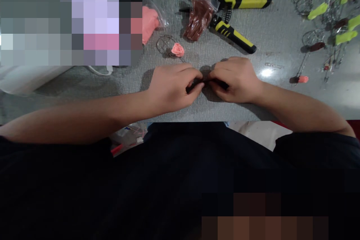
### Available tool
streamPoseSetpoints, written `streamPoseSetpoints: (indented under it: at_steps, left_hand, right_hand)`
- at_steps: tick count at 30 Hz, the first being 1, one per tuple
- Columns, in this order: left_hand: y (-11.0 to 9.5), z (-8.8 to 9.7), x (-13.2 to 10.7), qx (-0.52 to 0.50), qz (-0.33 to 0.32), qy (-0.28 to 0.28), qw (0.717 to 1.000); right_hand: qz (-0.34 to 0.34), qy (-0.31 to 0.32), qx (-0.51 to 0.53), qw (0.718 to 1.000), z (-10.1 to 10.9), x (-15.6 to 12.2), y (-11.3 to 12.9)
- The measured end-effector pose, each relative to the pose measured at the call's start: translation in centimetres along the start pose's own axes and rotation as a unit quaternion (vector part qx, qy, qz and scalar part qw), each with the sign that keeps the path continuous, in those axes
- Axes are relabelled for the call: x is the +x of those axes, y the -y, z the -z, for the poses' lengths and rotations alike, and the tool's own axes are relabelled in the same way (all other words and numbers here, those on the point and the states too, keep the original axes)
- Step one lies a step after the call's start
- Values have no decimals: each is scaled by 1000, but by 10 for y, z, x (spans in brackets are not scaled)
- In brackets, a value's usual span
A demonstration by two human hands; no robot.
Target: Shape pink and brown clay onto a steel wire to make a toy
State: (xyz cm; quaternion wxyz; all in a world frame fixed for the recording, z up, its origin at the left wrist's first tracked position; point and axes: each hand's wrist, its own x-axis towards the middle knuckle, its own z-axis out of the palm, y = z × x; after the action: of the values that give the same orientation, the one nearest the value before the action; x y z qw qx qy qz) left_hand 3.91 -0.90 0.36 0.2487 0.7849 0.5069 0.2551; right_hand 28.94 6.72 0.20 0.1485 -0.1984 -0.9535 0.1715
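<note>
Cam: I see L hand (176, 86) + R hand (235, 79) | grips narrow, both pinching sm dark piece (205, 81) btwn, near side of table (213, 109) | pink flower (177, 49) far of L hand

The single view comes from a camera worn on the person's head, looking forward and steeply down. It hangs over the wearer's dark shirt (168, 180), which fills much of the lower part, while the near edge of the tabletop (126, 86) runs almost level a little below mid-height. From there the tabletop reaches past the top and right of the frame. The camera is near enough to make the left hand (174, 87) and right hand (236, 80) large and central, just beyond that near edge, yet takes in both forearms (112, 110).
</note>
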Motion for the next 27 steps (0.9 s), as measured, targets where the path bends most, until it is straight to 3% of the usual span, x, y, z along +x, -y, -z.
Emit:
streamPoseSetpoints:
  at_steps: [4, 10, 20, 27]
  left_hand:
    - [0, -1, -1, 2, 7, -3, 1000]
    - [0, -2, -1, 44, -52, -48, 997]
    - [2, -1, -1, 23, -75, -37, 996]
    - [3, -2, 0, 29, -51, -20, 998]
  right_hand:
    - [4, 12, -1, 1000, 1, 0, -2]
    - [-1, 32, 6, 999, 1, -1, -4]
    - [2, 16, 25, 1000, -2, 1, -4]
    - [4, 18, 17, 1000, -3, 1, -4]
